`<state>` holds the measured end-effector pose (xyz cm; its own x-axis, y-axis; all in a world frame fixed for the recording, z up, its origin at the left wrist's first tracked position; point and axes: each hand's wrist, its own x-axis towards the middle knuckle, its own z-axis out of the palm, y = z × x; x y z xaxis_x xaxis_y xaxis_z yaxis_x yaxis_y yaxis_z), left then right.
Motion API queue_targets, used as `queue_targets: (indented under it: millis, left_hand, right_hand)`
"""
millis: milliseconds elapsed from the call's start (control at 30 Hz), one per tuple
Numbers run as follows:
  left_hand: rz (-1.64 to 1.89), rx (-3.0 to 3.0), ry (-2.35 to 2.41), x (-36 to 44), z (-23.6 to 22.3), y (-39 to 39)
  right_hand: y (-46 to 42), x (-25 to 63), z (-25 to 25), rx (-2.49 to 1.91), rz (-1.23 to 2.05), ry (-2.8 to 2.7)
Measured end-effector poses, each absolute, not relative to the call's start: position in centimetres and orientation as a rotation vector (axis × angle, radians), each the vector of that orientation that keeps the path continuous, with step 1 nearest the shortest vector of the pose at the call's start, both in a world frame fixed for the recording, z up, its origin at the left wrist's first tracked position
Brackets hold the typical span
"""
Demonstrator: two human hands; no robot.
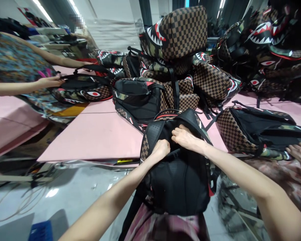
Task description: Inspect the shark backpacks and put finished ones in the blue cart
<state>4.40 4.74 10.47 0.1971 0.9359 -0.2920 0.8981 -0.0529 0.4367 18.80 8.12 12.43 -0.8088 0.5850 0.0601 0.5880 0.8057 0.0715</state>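
Note:
A black backpack (179, 187) with brown checkered sides leans upright against the table edge, its back panel towards me. My left hand (162, 149) is closed at its upper part, with the fingertips hidden against the black fabric. Just to the right and slightly higher, my right hand (184, 136) is curled closed on the black fabric under the shoulder straps. The strap (190, 120) arches behind my right hand. A red-trimmed zipper edge shows at the top of the backpack.
The pink table (95, 134) carries a pile of checkered shark-face backpacks (188, 33). A co-worker at the left handles a camouflage backpack (90, 93). At the right, another person's hand (299, 152) touches a backpack (240, 130). A blue crate (41, 231) stands on the floor.

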Motion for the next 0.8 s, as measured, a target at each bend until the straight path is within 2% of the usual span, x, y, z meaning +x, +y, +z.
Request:
queue_targets:
  millis: [300,400,500,600,700,800]
  left_hand:
    - [0.182,1.959,1.729,4.1,9.9,5.1]
    - [0.482,1.999,1.685,3.6,10.4,3.8]
    - [0.797,2.032,1.299,2.7,10.8,2.1]
    - [0.661,2.004,0.963,1.9,11.1,1.7]
    - [0.684,1.926,1.130,2.3,11.4,3.2]
    - [0.617,2.166,1.212,3.9,12.0,5.4]
  right_hand:
    - [8.1,19.6,12.8,-1.087,-0.004,-2.849]
    - [6.3,22.2,13.4,-1.215,0.187,-2.543]
    - [4.1,24.9,13.0,-1.351,0.411,-2.216]
    - [2.6,26.3,11.5,-1.426,0.520,-2.118]
    - [1.5,26.7,10.4,-1.415,0.589,-2.168]
    - [0.7,26.7,10.2,-1.325,0.613,-2.177]
